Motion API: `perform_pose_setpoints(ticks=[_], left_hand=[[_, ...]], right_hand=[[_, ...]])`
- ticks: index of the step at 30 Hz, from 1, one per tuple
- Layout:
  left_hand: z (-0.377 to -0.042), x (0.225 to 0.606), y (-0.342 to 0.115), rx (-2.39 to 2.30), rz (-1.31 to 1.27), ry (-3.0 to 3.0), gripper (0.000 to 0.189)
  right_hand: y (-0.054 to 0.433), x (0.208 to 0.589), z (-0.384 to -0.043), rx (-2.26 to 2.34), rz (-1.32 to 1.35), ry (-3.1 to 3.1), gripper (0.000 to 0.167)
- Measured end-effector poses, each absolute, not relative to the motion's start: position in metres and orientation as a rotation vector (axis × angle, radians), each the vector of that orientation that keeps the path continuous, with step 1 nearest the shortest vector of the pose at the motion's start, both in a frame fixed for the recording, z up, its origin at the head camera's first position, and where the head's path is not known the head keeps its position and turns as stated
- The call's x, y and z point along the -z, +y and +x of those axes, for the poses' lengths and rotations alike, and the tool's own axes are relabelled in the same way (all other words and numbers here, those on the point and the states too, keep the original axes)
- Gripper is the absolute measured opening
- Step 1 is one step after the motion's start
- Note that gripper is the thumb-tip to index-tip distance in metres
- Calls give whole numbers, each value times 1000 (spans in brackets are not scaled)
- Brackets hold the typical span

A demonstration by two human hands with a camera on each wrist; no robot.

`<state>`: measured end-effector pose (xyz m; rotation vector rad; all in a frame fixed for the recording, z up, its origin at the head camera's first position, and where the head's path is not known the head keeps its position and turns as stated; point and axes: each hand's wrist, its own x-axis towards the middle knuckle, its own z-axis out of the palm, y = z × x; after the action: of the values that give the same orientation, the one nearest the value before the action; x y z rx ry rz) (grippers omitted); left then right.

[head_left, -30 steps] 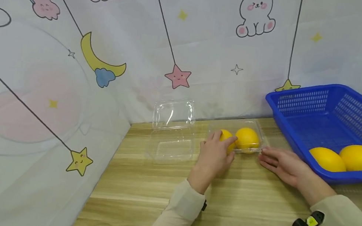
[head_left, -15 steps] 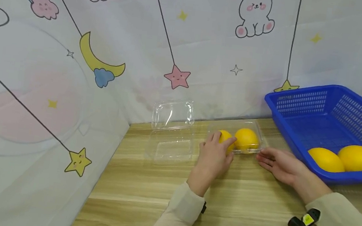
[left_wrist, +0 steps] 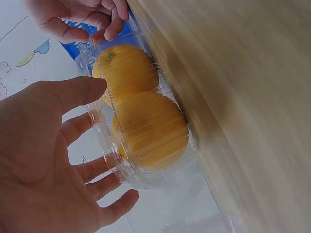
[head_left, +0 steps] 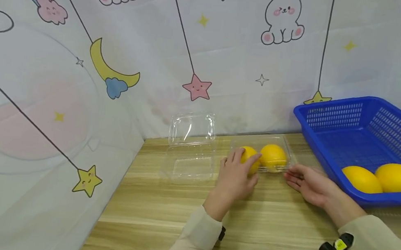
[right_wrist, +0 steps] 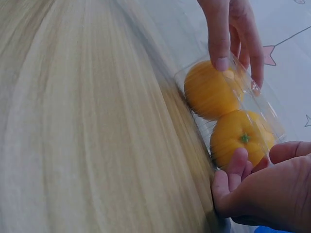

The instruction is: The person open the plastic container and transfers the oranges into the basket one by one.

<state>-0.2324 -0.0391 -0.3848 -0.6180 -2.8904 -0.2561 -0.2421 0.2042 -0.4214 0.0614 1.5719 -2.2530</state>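
Two yellow-orange oranges sit side by side in a clear plastic clamshell box [head_left: 282, 151] on the wooden table. My left hand [head_left: 236, 173] is at the box's left part, partly covering the left orange [head_left: 249, 158]. In the left wrist view that hand's [left_wrist: 53, 150] thumb and spread, bent fingers grip the rim. My right hand [head_left: 310, 184] holds the box's near right corner, by the right orange [head_left: 273, 157]. From the right wrist, the right hand's [right_wrist: 272, 191] thumb and fingers meet at that corner, beside the orange [right_wrist: 238, 138] with a green stem end. Whether the lid is latched is unclear.
A second clear clamshell box [head_left: 190, 157] stands with its lid raised on the left. At right, a blue plastic basket [head_left: 337, 134] holds two more oranges [head_left: 398, 178] near its front. A patterned cloth [head_left: 226, 95] hangs behind the table [head_left: 160, 215].
The head view shifts slightly. Both hands stay at the box almost unmoved; my left hand draws back a little, so more of the left orange shows.
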Motion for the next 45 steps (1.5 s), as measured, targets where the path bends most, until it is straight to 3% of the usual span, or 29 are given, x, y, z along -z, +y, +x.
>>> perform_pose_setpoints(ticks=[11,22,30,40,45], left_hand=[[-230,376,-52,341,-587,-2710,61],[-207,374,-63,176,-679,-2738,50],[-188,384,-66,57,-762,-2936,67],[-191,386,-66,78,-760,-2987,67],[-190,388,-64,40,-756,-2990,70]], right_hand=[[200,423,-242,2206,-1,1642,30],[204,422,-245,2108,-60,1729,30],[201,423,-246,2089,-93,1772,30],[197,424,-244,2095,-94,1829,30],[189,412,-230,1999,38,2052,57]])
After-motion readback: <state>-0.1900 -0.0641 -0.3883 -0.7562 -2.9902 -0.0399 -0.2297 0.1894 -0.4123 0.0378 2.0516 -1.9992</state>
